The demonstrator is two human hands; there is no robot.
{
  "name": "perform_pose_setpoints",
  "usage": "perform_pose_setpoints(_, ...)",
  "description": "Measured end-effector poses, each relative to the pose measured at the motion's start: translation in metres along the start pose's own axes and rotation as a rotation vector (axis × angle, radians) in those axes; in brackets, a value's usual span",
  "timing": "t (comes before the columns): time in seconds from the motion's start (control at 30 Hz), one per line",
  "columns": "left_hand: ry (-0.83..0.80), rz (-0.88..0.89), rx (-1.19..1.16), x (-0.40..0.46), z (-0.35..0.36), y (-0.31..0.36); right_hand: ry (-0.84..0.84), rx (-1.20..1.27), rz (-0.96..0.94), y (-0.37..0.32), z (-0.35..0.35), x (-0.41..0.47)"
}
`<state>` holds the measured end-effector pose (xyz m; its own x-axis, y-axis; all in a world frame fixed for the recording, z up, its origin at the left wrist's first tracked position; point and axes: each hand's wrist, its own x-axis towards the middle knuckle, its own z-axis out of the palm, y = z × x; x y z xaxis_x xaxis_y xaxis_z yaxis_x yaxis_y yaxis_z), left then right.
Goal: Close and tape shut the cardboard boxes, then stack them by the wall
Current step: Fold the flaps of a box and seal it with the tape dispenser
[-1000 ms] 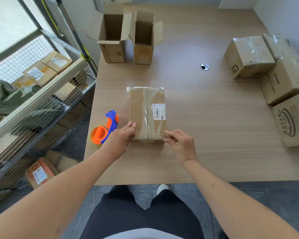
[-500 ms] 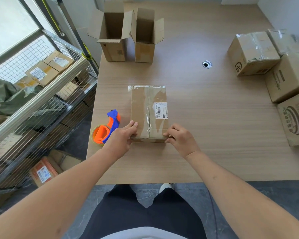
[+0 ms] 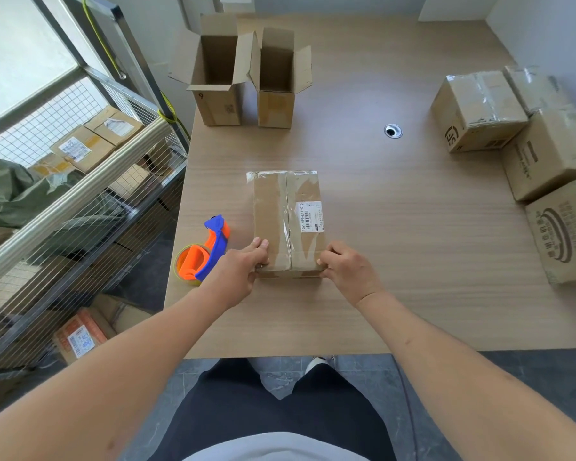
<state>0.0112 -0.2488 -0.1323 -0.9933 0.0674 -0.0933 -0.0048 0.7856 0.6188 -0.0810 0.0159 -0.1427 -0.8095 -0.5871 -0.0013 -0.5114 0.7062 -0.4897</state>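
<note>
A flat cardboard box (image 3: 286, 214), closed and taped along its middle seam, lies on the wooden table (image 3: 396, 247) in front of me. It carries a white label on its right half. My left hand (image 3: 243, 267) grips its near left corner. My right hand (image 3: 346, 271) grips its near right corner. An orange and blue tape dispenser (image 3: 203, 252) rests on the table just left of my left hand. Two tall open boxes (image 3: 220, 74) (image 3: 278, 81) stand with flaps up at the far left of the table.
Several taped boxes (image 3: 476, 111) are stacked at the table's right side by the wall. A round cable hole (image 3: 393, 131) sits mid-table. A wire-mesh rack (image 3: 80, 194) with parcels stands left of the table. More boxes lie on the floor under it.
Both hands have closed in on the near corners of the taped box. The box has stayed in place and the camera view has shifted slightly.
</note>
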Motion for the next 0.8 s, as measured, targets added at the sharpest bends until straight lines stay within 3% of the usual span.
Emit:
perform_pose_setpoints(0.17,-0.057,0.055,0.040,0.005,0.011,0.018,-0.221,-0.114,0.113,-0.011,-0.036,0.007)
perform_pose_setpoints(0.27,-0.033,0.082,0.061,0.011,0.026,0.033,-0.147,-0.281,0.107,-0.023,-0.040,0.010)
perform_pose_setpoints(0.53,0.028,0.140,0.015,0.020,0.036,0.038,-0.102,-0.248,0.393,-0.041,-0.011,0.010)
perform_pose_setpoints(0.7,0.171,0.100,0.098,0.038,0.016,0.036,-0.140,-0.273,0.375,-0.043,-0.010,0.011)
perform_pose_setpoints(0.8,0.070,0.052,0.196,0.056,0.006,0.034,-0.228,-0.256,0.298,-0.037,-0.017,0.018)
